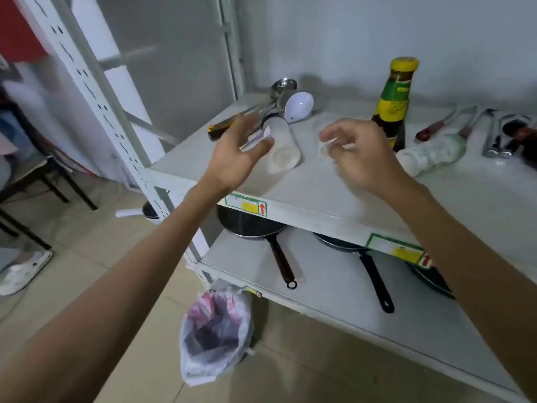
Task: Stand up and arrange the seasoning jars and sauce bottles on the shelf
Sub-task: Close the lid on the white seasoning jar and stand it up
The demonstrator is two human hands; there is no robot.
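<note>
Hands first: my left hand (241, 158) is spread wide, fingers apart and holding nothing, reaching toward the clear seasoning jar (283, 146) that lies on its side on the upper shelf (319, 193), just beyond my thumb. My right hand (357, 152) is curled loosely over a second clear jar (321, 141); that one is blurred and mostly hidden, so I cannot tell whether my fingers have closed on it or only hover.

Behind my right hand the dark sauce bottle (395, 106) with the yellow cap already stands upright. A clear plastic bottle (430, 152) lies tipped over just to its right, and ladles and a white spoon (299, 107) sit behind the left jar.

Risk, as I judge it: the lying jar is round and could roll off toward the front edge if I nudge it instead of gripping it. My right wrist is close to the standing sauce bottle, so a careless lift could knock it over. Frying pans (261, 228) on the lower shelf would catch anything that falls.
</note>
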